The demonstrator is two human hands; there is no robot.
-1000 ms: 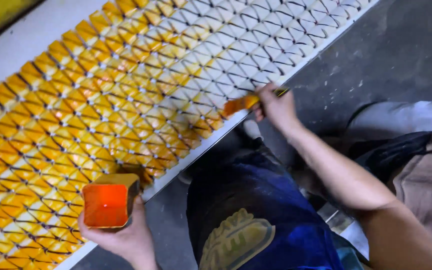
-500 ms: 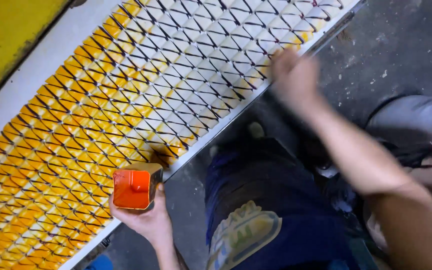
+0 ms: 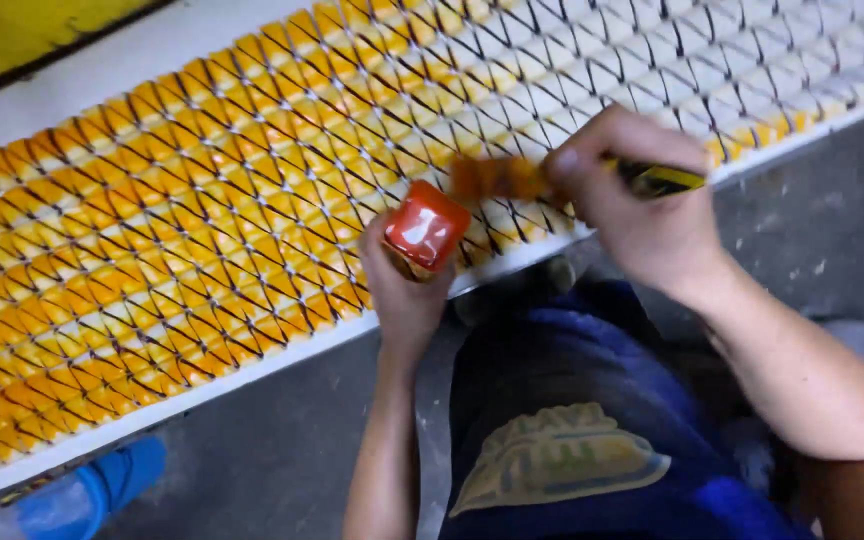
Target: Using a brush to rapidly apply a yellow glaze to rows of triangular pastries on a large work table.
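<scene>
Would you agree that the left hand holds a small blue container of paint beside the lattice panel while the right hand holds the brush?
Not quite: the head view shows the container in the left hand is orange-red, not blue. The rest stands: it is held beside the lattice panel while the right hand holds the brush.

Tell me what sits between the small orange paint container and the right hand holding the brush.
In the head view, only the brush's orange-loaded bristles span that gap, over the lattice panel, between the paint container in the left hand and the right hand.
</scene>
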